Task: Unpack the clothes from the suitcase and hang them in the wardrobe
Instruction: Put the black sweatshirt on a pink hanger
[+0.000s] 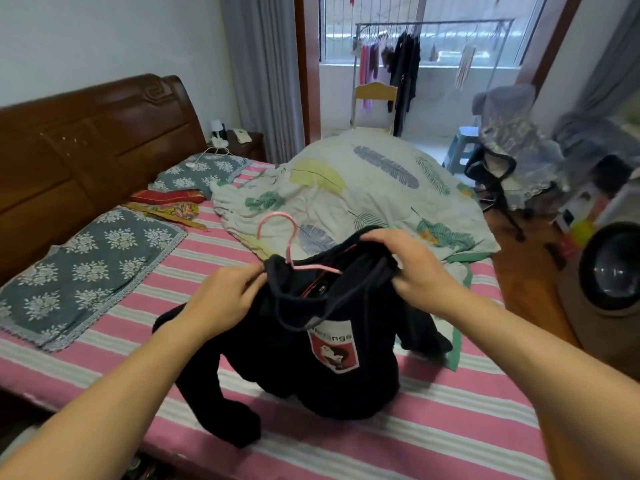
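A black hooded sweatshirt (291, 368) with a red and white picture patch on its chest lies half raised over the pink striped bed (450, 427). A pink hanger (289, 242) sits inside its neck, with the hook sticking up. My left hand (227, 299) pinches the left side of the neck opening. On the other side, my right hand (412, 268) grips the right shoulder of the sweatshirt. One sleeve hangs over the bed's near edge. No suitcase or wardrobe is in view.
A crumpled leaf-print quilt (363, 192) lies behind the sweatshirt. Two grey floral pillows (90, 271) sit by the brown headboard (86, 143). A clothes rack (433, 57) stands by the window. To the right are a black office chair (495, 178) and a round dark appliance (613, 268).
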`<control>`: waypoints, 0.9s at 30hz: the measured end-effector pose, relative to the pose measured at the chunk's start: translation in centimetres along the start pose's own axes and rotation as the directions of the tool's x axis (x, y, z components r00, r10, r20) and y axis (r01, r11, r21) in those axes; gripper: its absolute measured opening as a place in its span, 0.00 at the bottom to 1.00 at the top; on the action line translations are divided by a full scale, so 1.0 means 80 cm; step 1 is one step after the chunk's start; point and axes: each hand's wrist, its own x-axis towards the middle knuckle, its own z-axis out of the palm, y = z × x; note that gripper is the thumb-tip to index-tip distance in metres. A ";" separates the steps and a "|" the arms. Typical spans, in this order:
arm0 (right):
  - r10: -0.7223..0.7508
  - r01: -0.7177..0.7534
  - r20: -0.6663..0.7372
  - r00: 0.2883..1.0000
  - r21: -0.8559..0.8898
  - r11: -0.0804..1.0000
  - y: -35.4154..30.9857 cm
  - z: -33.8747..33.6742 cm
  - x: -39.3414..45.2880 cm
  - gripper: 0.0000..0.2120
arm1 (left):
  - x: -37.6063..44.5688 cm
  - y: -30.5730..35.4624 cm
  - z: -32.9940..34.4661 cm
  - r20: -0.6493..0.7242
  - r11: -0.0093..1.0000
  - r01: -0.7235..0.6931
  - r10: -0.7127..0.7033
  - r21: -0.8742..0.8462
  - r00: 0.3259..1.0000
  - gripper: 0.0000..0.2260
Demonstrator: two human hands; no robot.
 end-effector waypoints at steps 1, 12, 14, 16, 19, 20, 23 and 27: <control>0.109 -0.106 -0.056 0.992 0.053 0.993 0.007 -0.008 -0.005 0.28 | 0.006 0.000 -0.009 -0.035 0.999 0.027 -0.028 -0.045 0.999 0.19; 0.053 -0.070 -0.296 0.954 -0.049 0.996 -0.070 -0.021 0.099 0.18 | 0.063 0.071 -0.004 0.101 0.989 -0.130 0.136 -0.071 0.985 0.13; 0.147 -0.134 -0.181 0.972 0.084 0.987 -0.068 -0.034 0.112 0.21 | 0.071 0.065 -0.014 -0.001 0.991 -0.050 0.050 -0.124 0.999 0.16; 0.263 -0.257 0.109 0.959 -0.070 0.964 -0.040 -0.046 0.095 0.33 | 0.071 0.050 -0.029 -0.097 0.969 -0.011 -0.013 -0.247 0.995 0.15; 0.458 -0.363 0.323 0.828 -0.313 0.877 0.006 -0.071 0.058 0.22 | 0.059 0.037 -0.046 -0.120 0.926 -0.037 -0.009 -0.375 0.993 0.09; 0.483 -0.388 0.356 0.800 -0.305 0.869 0.015 -0.076 0.049 0.14 | 0.054 0.034 -0.047 -0.112 0.919 -0.037 -0.008 -0.392 0.994 0.09; 0.471 -0.416 0.389 0.792 -0.221 0.882 0.021 -0.072 0.025 0.14 | 0.050 0.019 -0.047 -0.078 0.920 0.005 -0.039 -0.392 0.996 0.08; 0.394 -0.339 0.358 0.847 -0.207 0.918 0.000 -0.048 0.019 0.17 | 0.043 0.009 -0.056 -0.061 0.917 0.032 -0.061 -0.397 0.996 0.08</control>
